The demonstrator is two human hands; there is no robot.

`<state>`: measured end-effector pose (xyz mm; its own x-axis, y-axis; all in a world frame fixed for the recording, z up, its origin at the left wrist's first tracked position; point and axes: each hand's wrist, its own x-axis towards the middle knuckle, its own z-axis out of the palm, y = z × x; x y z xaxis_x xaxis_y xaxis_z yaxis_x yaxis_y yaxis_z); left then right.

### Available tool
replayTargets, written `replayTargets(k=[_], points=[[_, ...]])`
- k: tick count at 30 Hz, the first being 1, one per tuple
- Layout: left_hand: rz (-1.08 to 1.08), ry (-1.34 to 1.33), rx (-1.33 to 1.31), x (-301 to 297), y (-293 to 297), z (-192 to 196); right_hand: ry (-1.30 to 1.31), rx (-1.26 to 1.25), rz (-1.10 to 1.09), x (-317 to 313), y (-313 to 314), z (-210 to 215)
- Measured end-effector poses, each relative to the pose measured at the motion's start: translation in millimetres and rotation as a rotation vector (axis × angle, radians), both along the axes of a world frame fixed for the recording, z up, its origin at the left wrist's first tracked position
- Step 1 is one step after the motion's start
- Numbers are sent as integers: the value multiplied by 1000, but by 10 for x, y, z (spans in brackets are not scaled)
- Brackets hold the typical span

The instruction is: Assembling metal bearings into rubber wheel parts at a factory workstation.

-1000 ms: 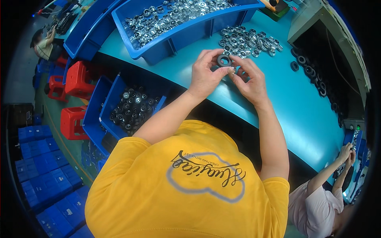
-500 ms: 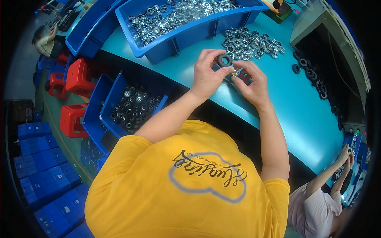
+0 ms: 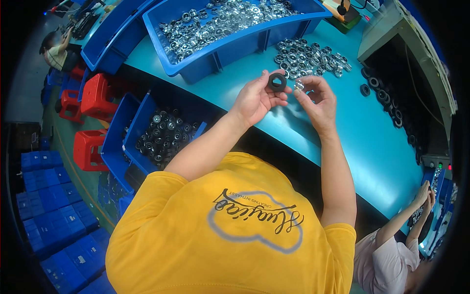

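Left hand: the left hand (image 3: 254,100) was raised over the teal table (image 3: 342,142), its fingertips closed around a black ring (image 3: 277,82), which was held upright and clear of the surface
Right hand: the right hand (image 3: 318,103) sat just beside it, thumb and forefinger pinched on a small silver part (image 3: 299,85), close to the ring but apparently not yet touching it
Nearby: a loose heap of silver parts (image 3: 311,58) lay on the table just beyond the hands; a blue bin of silver parts (image 3: 230,24) stood behind that; a lower blue bin of dark assembled pieces (image 3: 164,134) sat to the person's left; a row of black rings (image 3: 387,95) lay to the right
Risk: the silver part looked lightly held and could likely slip into the heap below if pushed askew against the ring
Hard to make out: the silver part's exact shape was too small to tell; the right palm side was hidden; a co-worker's hands (image 3: 426,193) at the lower right were partly cut off by the rim
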<state>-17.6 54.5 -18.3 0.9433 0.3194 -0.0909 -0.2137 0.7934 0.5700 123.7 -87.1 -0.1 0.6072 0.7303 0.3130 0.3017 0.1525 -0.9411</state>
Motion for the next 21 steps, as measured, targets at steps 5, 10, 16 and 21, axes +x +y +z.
replayTargets(k=[5,10,16,21], points=[[41,10,68,41,-18,15,-10,-29,0,14,-5,-8],[54,51,109,44,-34,49,-79,-43,-8,-15,7,4],[21,60,187,43,-63,83,-120,-59,-28,-26,16,-3],[-77,14,198,38,0,24,-83,-61,-17,-46,9,16]])
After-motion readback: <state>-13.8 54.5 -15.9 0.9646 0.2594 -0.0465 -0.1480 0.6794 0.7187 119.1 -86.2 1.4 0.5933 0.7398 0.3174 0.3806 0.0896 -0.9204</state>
